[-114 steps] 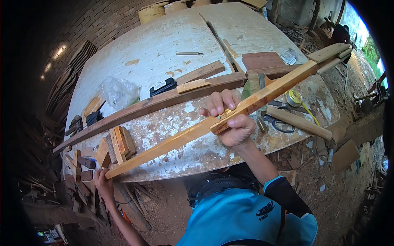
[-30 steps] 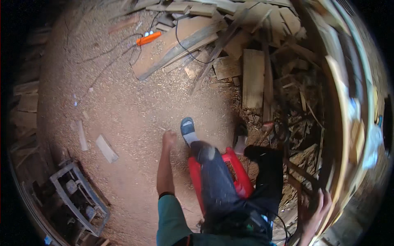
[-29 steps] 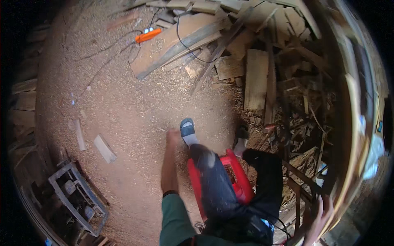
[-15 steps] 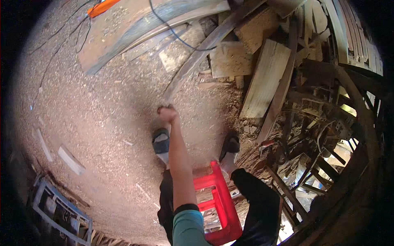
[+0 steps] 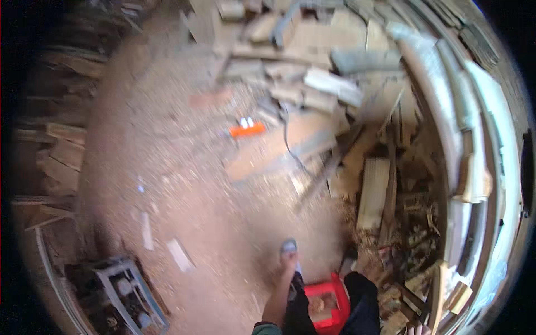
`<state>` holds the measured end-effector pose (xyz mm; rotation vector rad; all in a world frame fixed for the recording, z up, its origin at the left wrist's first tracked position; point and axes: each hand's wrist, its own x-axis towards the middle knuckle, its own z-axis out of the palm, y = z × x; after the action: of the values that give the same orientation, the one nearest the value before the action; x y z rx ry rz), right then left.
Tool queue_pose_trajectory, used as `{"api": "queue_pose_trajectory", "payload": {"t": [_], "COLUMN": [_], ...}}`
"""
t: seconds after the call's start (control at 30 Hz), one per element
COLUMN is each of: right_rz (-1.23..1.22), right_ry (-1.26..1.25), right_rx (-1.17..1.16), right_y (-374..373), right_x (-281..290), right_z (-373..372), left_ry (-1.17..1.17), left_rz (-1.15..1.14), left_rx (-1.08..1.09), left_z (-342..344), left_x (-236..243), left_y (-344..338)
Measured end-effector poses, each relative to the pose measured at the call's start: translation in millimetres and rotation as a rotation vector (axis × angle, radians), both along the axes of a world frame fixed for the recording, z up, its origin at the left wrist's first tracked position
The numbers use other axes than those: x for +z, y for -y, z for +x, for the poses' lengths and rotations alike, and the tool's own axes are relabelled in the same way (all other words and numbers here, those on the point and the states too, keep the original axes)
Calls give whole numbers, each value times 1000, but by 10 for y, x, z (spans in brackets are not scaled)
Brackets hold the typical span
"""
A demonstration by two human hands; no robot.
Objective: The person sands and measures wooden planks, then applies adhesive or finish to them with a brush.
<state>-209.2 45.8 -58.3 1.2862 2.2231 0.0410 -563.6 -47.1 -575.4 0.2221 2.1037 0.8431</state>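
Note:
My left hand [image 5: 288,259] reaches down in front of me, overlapping the slipper [image 5: 289,245] on my left foot. It looks closed, a compact blurred shape; anything inside it is too small and smeared to make out. My right hand [image 5: 416,330] just enters at the lower edge, beside an upright wooden strip [image 5: 439,290]. Only its fingertips show, so its grip is unclear. Between my legs stands a red plastic stool [image 5: 341,301] with an open frame.
Shavings cover the floor [image 5: 206,218]. Planks and a pale board [image 5: 374,192] lie ahead right; an orange object [image 5: 247,129] rests by a wide slab [image 5: 279,148]. A dark cable [image 5: 287,134] crosses it. A metal frame [image 5: 131,296] stands lower left; wrapped lengths [image 5: 435,84] line the right.
My view has swung up and left, bringing more of the floor and piles in. The left arm appears lower and farther right in the picture; fingertips of my right hand have come into view.

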Motion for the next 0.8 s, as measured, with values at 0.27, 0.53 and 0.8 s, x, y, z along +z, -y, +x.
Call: {"api": "queue_pose_trajectory", "payload": {"t": [0.27, 0.53, 0.8], "right_rz": [205, 318, 607], "right_ry": [-546, -717, -1039], "right_rx": [4, 81, -576], "right_y": [-26, -79, 1467], "right_x": [-133, -36, 118], "right_z": [-100, -318, 79], "left_ry": [548, 638, 785], "left_rz": [408, 224, 191], "left_rx": [-430, -1189, -1772], "left_z": [-669, 263, 1951], "left_x": [3063, 5281, 6190], "left_y": [-720, -1540, -1679]}}
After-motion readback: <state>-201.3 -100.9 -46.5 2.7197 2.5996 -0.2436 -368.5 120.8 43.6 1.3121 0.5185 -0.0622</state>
